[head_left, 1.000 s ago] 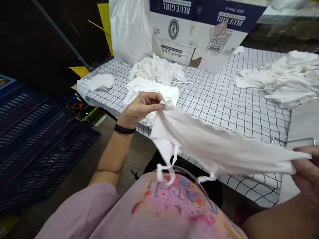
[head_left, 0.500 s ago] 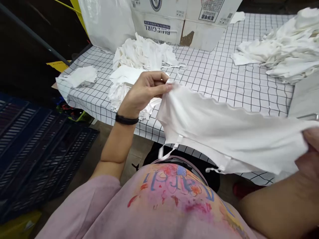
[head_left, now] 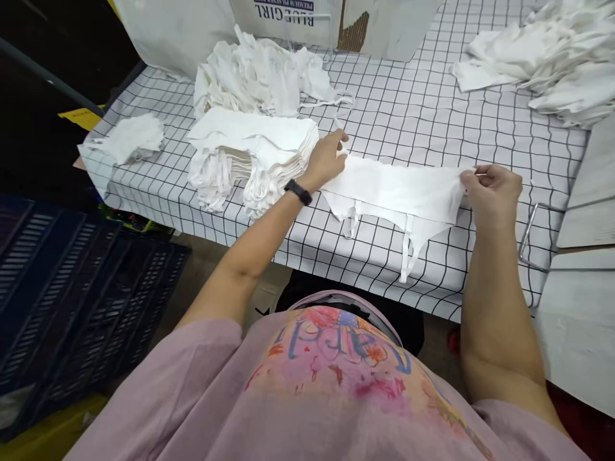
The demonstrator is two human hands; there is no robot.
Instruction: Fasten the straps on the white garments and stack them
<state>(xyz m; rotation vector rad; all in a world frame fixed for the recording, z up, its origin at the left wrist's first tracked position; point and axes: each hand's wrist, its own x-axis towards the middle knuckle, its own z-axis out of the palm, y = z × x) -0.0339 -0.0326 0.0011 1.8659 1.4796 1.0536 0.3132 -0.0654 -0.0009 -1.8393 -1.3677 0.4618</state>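
Where the pink printed shirt (head_left: 336,378) fills the bottom of the view, both bare forearms reach out over the near edge of the bench (head_left: 432,115), which has a white cover ruled in black squares. Low on the left, dark blue plastic crates (head_left: 72,288) stand on the floor.

The left hand (head_left: 327,160), with a black wristband (head_left: 298,191) at its wrist, rests on the left end of a white cloth piece (head_left: 398,192), fingers closed together on that corner. The right hand (head_left: 492,192) holds the opposite end, fingers pinched on the edge. Between the two hands the white cloth piece lies stretched flat on the bench, close to its front edge, and thin ties (head_left: 408,250) trail from its near side toward the person.

A bent wire loop (head_left: 528,234) lies just right of the right hand, beside pale grey boards (head_left: 586,211). Just left of the left hand sits a neat stack of folded white pieces (head_left: 259,150). Behind the stack is a loose white heap (head_left: 259,73), and a small white wad (head_left: 132,137) lies near the bench's left corner. Far to the right spreads another white heap (head_left: 552,57).

At the back stand a cardboard box (head_left: 384,25) printed BLUE GIRL and a white plastic bag (head_left: 177,29).
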